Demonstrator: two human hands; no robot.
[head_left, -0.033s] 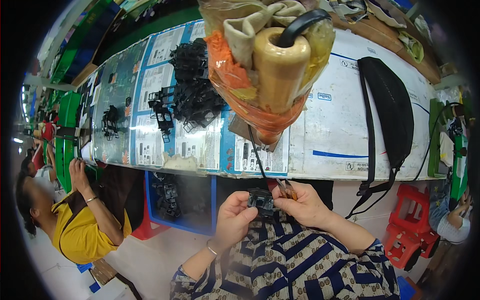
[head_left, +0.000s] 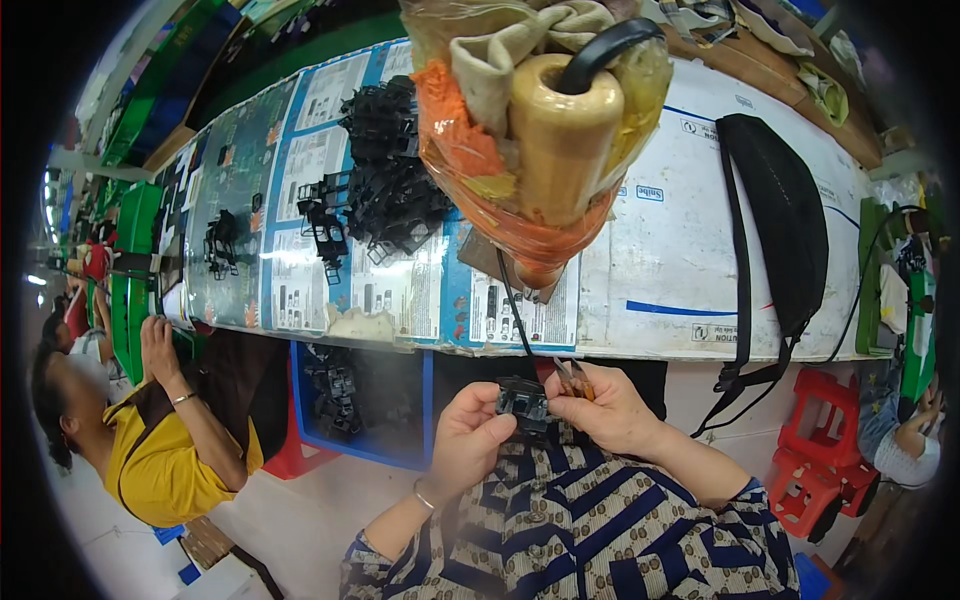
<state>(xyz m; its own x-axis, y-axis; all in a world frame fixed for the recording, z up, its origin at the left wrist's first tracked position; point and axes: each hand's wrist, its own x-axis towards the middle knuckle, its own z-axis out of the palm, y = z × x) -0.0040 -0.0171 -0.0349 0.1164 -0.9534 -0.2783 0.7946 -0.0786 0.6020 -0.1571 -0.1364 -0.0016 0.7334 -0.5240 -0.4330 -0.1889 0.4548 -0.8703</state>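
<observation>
My left hand (head_left: 470, 430) grips a small black plastic part (head_left: 522, 400) in front of my chest, below the table edge. My right hand (head_left: 615, 415) touches the same part from the right and holds a small cutter with orange handles (head_left: 572, 378) between its fingers. A thin black cord (head_left: 512, 305) runs from the part up toward the table. Both hands are close together over my patterned blue sleeves.
A long table (head_left: 680, 250) covered with printed sheets carries a pile of black plastic parts (head_left: 390, 180) and a black waist bag (head_left: 780, 200). A plastic bag with cloth and a beige spool (head_left: 540, 130) hangs close to the camera. A blue crate (head_left: 350, 400), red stools (head_left: 820, 440), and a person in yellow (head_left: 160, 450) are nearby.
</observation>
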